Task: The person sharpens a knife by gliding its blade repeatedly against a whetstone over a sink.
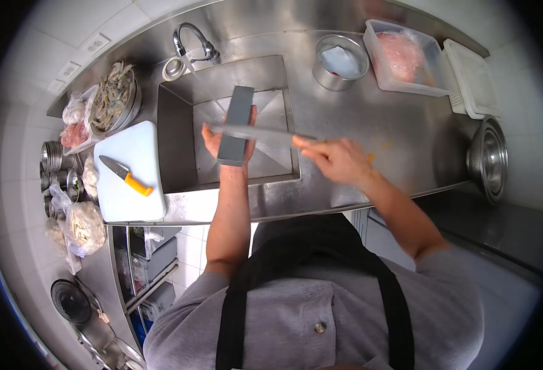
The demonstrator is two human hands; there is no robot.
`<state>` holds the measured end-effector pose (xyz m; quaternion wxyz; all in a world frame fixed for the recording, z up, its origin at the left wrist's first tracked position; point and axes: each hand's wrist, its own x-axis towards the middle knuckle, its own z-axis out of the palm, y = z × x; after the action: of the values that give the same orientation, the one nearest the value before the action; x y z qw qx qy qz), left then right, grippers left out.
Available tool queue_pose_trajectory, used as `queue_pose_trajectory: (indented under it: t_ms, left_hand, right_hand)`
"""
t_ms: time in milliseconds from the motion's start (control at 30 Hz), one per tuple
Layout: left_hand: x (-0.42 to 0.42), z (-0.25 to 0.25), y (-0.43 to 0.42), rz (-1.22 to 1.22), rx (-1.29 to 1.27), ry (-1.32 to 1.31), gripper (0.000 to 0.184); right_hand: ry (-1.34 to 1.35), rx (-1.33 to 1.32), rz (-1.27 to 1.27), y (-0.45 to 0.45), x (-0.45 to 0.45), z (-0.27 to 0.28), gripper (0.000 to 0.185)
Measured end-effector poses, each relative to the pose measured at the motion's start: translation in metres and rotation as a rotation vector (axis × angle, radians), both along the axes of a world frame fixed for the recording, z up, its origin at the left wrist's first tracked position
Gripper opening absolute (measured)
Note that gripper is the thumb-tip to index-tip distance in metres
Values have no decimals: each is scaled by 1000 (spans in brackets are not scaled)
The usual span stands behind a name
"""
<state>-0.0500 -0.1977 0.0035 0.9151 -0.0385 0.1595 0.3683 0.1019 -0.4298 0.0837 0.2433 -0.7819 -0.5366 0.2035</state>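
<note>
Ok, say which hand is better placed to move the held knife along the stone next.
Likely the right hand: it grips the knife, which crosses the stone. The left hand supports the stone from below.

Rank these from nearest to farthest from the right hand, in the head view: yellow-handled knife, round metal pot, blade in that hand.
1. Blade: in the right hand, pointing left.
2. Round metal pot: ahead of the hand.
3. Yellow-handled knife: far left, on the white cutting board.
</note>
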Motion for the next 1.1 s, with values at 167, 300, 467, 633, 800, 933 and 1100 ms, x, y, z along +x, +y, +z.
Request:
queue_pose_trajectory:
  t_ms: [167, 300, 467, 633, 800, 933, 1100]
  left_hand:
    - [-4, 5, 6, 14, 75, -4, 90]
    - [-5, 1, 7, -2, 135, -30, 89]
    - [-6, -16, 0, -48, 46, -115, 85]
    - [-4, -5, -16, -117, 246, -265, 88]
    - [9, 5, -38, -83, -91, -42, 92]
    - [3, -2, -38, -191, 215, -76, 87]
    - [4, -13, -42, -164, 30, -105, 86]
  right_hand:
    - [94, 54, -111, -9, 37, -23, 35]
    - [-4, -73, -76, -7, 13, 0, 32]
    - [95, -197, -231, 7, 35, 0, 31]
    - [66, 213, 105, 8, 0, -21, 33]
    - [10, -288, -141, 54, 10, 13, 36]
    - [-11, 184, 187, 46, -18, -8, 35]
    - [86, 80, 34, 66, 3, -23, 34]
